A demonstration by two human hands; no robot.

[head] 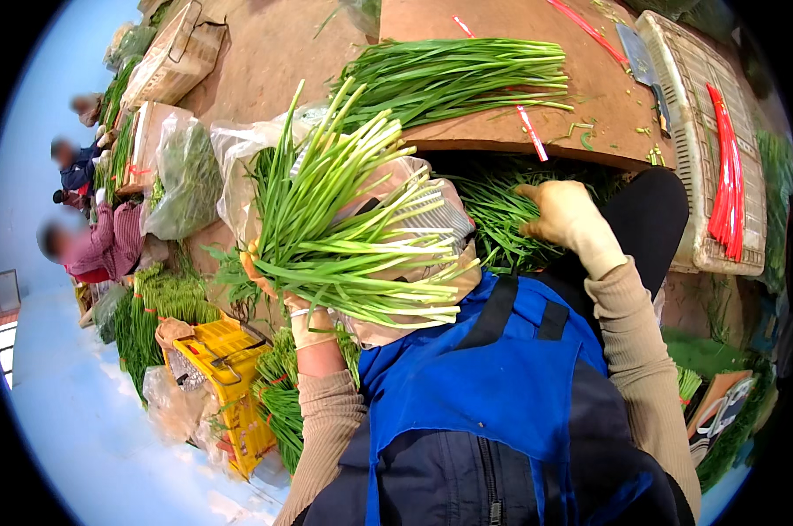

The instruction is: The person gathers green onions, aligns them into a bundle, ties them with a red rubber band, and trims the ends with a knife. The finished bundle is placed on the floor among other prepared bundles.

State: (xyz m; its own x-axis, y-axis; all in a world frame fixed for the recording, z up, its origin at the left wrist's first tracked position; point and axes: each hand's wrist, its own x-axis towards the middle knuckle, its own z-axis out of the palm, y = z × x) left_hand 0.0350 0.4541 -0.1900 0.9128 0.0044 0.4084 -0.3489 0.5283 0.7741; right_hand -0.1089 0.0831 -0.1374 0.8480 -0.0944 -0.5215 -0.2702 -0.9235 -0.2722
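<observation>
My left hand [260, 273], in a pale work glove, grips a loose, fanned-out bunch of garlic chives [363, 223]. Their pale stem ends spread toward the right over my lap. My right hand [564, 214], also gloved, is over a heap of loose green leaves [501, 210] below the board's edge. Its thumb and forefinger stand apart at the leaves, with nothing visible between them. In front, a neat pile of chives [455, 79] lies across the brown board [607, 131], on top of a red printed tie strip [531, 131].
A cleaver [641, 62] lies at the board's right, beside an upturned white plastic crate [689, 151] bearing red ties [726, 177]. At left are a clear bag of greens [186, 177], a yellow crate [239, 394] and tied bundles [173, 296]. Several people [107, 237] sit farther off.
</observation>
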